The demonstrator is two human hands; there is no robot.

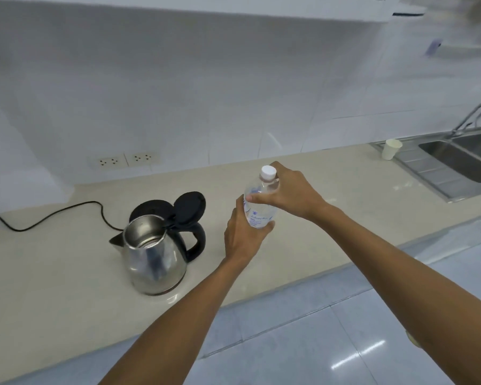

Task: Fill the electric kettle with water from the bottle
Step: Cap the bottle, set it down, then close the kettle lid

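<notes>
A steel electric kettle with a black handle stands on the beige counter, its black lid flipped open and the inside looking empty. Behind it lies the round black base with its cord. To the right, a clear plastic water bottle with a white cap is held upright above the counter. My left hand wraps the bottle's lower body. My right hand grips its shoulder just below the cap, which is on.
A black cord runs left from the base along the counter. Two wall sockets sit behind. A white paper cup stands beside the steel sink at the far right. Tiled floor lies below the counter edge.
</notes>
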